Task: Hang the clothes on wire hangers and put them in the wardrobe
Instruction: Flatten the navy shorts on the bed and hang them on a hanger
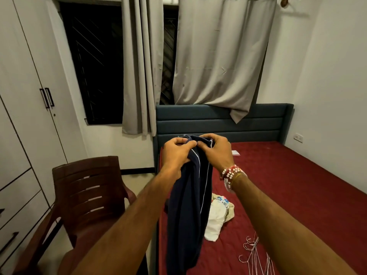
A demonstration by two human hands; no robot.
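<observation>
At the centre of the frame, the left hand and the right hand both pinch the top edge of a dark blue garment. It hangs straight down, its long axis vertical, over the red bed. Wire hangers lie at the lower right, near white clothes. The wardrobe at the left is closed.

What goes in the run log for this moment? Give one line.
left hand: shut on navy garment | right hand: same | wire hangers: on bed | wardrobe: closed
</observation>
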